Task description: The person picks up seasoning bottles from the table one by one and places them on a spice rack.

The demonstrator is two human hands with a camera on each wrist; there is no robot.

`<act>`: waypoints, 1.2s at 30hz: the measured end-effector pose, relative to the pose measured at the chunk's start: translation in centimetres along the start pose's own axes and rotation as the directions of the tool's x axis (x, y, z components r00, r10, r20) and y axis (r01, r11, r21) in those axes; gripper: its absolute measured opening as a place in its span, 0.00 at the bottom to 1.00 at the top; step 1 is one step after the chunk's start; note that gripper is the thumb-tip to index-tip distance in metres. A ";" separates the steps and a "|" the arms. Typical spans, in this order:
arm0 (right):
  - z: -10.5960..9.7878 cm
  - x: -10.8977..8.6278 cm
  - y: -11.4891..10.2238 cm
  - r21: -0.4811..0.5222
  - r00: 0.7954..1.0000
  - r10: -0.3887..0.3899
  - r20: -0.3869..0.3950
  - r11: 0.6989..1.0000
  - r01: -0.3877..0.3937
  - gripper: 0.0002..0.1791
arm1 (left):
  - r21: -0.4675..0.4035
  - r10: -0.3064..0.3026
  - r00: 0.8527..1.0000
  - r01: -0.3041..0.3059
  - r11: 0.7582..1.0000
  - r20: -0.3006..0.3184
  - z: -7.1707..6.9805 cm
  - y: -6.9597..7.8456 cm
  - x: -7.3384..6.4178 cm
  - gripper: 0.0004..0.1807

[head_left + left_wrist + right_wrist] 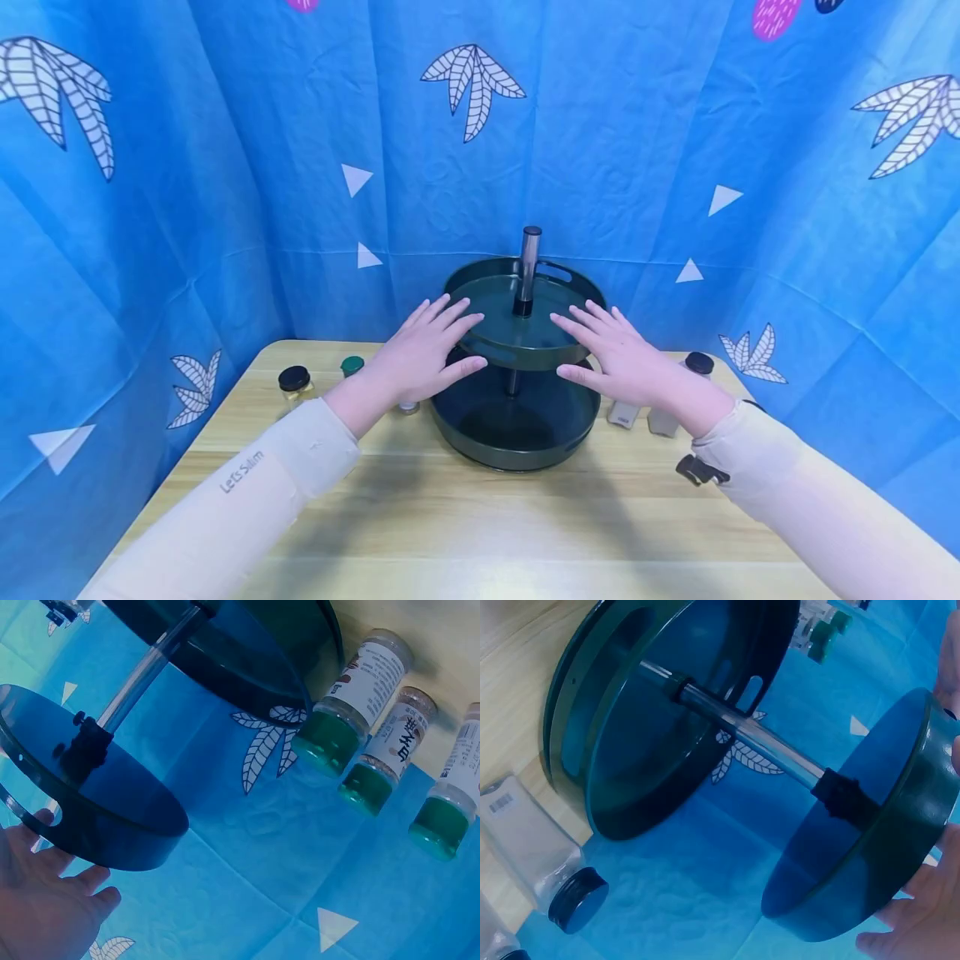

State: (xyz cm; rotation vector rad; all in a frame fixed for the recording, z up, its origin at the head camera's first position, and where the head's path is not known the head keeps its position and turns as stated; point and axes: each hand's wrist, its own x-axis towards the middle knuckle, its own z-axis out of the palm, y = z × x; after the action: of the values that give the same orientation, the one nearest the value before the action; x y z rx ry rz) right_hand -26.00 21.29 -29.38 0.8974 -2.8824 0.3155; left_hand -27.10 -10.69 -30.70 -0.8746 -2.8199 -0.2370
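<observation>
A dark green two-tier round tray stand [517, 454] stands on the table, its metal pole [530, 262] rising through the upper tray [517, 358]. My left hand [420, 354] is spread at the left side of that upper tray, fingers straight. On the opposite side my right hand [618, 358] is held the same way. In the left wrist view the left fingertips [94, 877] are close to the tray's wall; the right fingers [915, 900] are likewise near it in the right wrist view. Whether they touch it, I cannot tell. Neither hand grips anything.
Green-capped spice jars [367, 679] stand left of the stand, near a black-lidded jar [295, 381]. Clear bottles [532, 832] with black lids are on the right. A blue patterned curtain [480, 183] surrounds the wooden table [480, 525].
</observation>
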 end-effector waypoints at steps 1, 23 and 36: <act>0.0 0.0 0.0 0.002 1.000 -0.002 0.001 1.000 0.002 0.44 | 0.000 0.000 1.000 0.000 1.000 -0.002 0.0 0.0 0.0 0.44; 0.0 0.1 -0.2 -0.006 0.998 0.029 -0.054 1.000 -0.030 0.32 | 0.038 0.022 0.988 -0.016 0.999 -0.150 0.3 0.8 0.5 0.30; -0.1 0.1 -0.1 -0.034 0.977 -0.052 -0.205 0.998 0.046 0.24 | 0.046 0.035 0.966 -0.024 0.999 -0.257 0.3 0.8 0.5 0.22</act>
State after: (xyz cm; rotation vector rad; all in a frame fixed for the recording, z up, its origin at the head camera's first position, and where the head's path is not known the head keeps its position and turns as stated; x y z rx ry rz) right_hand -26.05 21.17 -29.24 0.8736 -2.6653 0.3398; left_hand -27.09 -9.72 -30.77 -0.8114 -2.5604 -0.2652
